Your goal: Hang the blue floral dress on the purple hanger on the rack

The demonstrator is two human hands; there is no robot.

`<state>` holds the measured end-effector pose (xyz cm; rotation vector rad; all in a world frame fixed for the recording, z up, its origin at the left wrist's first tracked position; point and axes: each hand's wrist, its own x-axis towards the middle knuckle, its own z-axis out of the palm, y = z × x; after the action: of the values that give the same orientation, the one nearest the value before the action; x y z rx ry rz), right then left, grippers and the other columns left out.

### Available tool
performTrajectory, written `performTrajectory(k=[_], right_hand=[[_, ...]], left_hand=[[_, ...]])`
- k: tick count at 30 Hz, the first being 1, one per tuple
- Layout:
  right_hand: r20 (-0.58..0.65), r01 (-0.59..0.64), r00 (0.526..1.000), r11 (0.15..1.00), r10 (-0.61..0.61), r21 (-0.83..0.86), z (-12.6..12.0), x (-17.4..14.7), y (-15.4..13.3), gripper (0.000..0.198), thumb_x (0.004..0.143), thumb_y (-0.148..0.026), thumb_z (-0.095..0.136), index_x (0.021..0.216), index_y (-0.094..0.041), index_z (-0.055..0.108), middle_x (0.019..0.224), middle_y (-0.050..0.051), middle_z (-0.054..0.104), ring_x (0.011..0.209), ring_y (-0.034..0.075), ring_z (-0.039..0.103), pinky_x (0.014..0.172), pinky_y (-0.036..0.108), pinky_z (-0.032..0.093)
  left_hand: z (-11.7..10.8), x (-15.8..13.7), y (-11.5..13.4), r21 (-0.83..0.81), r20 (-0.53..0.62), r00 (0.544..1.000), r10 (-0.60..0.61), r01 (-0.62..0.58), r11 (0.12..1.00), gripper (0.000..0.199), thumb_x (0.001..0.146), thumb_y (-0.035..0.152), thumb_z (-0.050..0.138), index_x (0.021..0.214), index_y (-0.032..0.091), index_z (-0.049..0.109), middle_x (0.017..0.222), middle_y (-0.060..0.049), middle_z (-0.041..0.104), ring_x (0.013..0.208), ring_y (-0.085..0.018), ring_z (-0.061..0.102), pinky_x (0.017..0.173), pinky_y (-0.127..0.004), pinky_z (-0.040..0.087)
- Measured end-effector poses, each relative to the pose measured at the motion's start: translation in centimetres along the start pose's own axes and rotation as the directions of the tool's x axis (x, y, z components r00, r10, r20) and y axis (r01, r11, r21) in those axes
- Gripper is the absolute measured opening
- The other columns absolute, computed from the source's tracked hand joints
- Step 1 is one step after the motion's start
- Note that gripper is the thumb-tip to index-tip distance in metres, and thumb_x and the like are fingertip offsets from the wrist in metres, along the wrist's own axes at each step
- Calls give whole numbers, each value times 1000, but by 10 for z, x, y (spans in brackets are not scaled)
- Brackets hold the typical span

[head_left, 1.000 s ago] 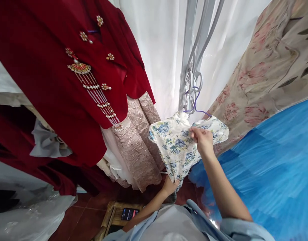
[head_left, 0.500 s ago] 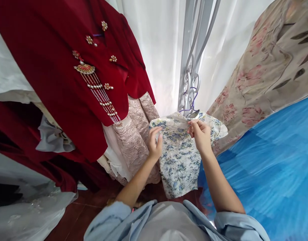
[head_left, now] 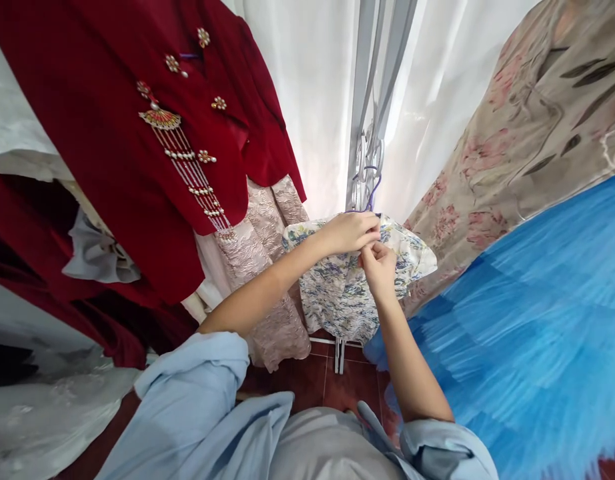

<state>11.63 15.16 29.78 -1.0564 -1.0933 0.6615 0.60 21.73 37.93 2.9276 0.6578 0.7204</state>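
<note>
At the stand's [head_left: 360,80] scrolled part, blouse [head_left: 332,300] hangs on the purple hanger [head_left: 377,190], between pink skirt [head_left: 282,327] and blue tulle [head_left: 507,320]. Left hand [head_left: 358,231] and right hand [head_left: 379,265] both look pinched on its neck edge, fingertips nearly meeting; can't see if a fastener sits between them.

Step reads as fine work at the neckline. Best: one hand pins the edge, other makes the small move. Keep cloth slack; pull down hard and shoulders could slip off or the hanger swing.

Long axis: neck end up at the hanger, hem down toward the stand's foot, drifting slightly to the pink skirt side. Shoulders spread left-right, across that axis. Can't tell front from back.
</note>
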Motion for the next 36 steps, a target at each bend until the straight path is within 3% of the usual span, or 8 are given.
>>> performTrajectory(k=[5,10,19,25,29,33,35,36], right_hand=[[32,20,999,996,-23,89,-3,5,-1,25,83,-36,59,65,-20,54,46,-6,50,42,9,39,45,23,27],[-14,-13,1000,994,14,107,2,6,8,27,81,-35,59,59,-22,50,44,-6,47,42,9,36,45,23,27],[-50,-108,992,976,120,191,-6,2,38,27,77,-35,60,55,-22,51,42,-7,42,41,9,30,44,24,23],[24,-133,991,991,133,6,-6,26,55,24,76,-34,56,56,-22,53,44,-6,44,44,10,35,45,24,28],[11,-283,957,941,290,-186,-3,-36,114,31,75,-37,56,49,-24,45,43,-5,44,46,12,40,47,25,32],[17,-371,923,902,384,-220,-6,-120,166,37,77,-45,55,48,-27,40,39,-2,44,42,15,43,47,28,36],[25,-392,913,892,407,-227,-10,-141,182,36,78,-49,53,51,-27,42,40,-1,48,43,17,46,47,29,38],[26,-397,910,888,413,-232,-12,-145,187,37,79,-50,53,53,-27,43,42,-1,49,44,17,47,48,29,39]], left_hand=[[-2,1,-7,-19,-35,993,-109,108,994,23,91,35,60,76,19,63,74,-4,64,67,-17,56,62,-31,38],[8,8,-10,133,-120,989,82,-66,989,31,100,29,47,76,18,63,77,-7,64,67,-17,57,61,-31,38],[34,12,-9,169,-163,974,159,-131,977,32,103,29,43,83,16,65,80,-7,62,66,-16,57,57,-31,37],[9,22,-1,44,-305,949,76,-66,997,30,102,32,47,82,18,64,77,-5,60,69,-17,59,60,-32,40],[-10,28,-2,-83,-408,913,-10,-26,996,35,101,39,53,75,18,63,72,-3,58,73,-18,61,69,-33,44],[-8,12,-30,-284,-325,937,-128,32,958,37,90,40,69,63,17,63,61,0,57,61,-14,56,66,-30,43],[-7,-6,-58,-441,-405,868,-289,91,893,35,86,39,74,63,16,64,59,1,56,57,-11,52,60,-25,41],[-9,-17,-75,-541,-465,787,-405,109,834,34,86,39,76,64,16,64,57,2,55,54,-10,50,56,-23,38]])
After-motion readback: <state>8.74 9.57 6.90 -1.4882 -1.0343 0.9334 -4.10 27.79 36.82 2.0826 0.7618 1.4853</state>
